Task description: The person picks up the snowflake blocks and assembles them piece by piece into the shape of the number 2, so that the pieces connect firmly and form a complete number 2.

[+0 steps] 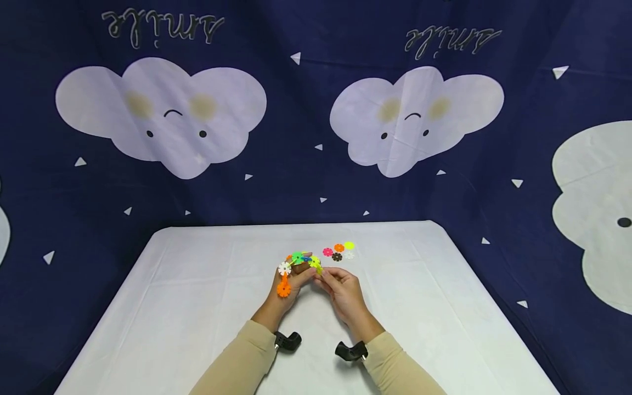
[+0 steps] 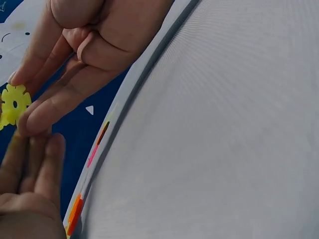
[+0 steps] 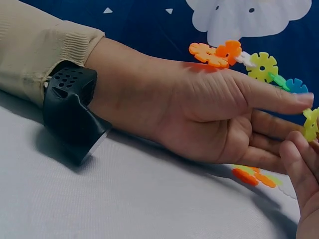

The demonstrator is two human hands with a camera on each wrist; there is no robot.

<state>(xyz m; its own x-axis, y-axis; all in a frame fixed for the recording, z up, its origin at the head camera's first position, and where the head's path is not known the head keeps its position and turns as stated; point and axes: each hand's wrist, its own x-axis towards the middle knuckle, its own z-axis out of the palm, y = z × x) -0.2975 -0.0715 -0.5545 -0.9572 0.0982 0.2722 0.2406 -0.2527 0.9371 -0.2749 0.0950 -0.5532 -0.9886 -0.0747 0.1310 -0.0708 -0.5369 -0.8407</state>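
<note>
A chain of joined plastic snowflake discs, with a green disc, a white disc and an orange disc among them, drapes across my left hand. In the right wrist view, that hand's thumb and fingers grip the chain near a blue disc. My right hand meets it at the chain's other end. There it pinches a yellow snowflake disc between thumb and fingertips. Fingers partly cover the spot where the yellow pieces meet.
Beyond my hands on the white table lie several loose discs: a pink disc, an orange one, a yellow one, a brown disc and a white one. A dark blue cloud-print curtain hangs behind the table.
</note>
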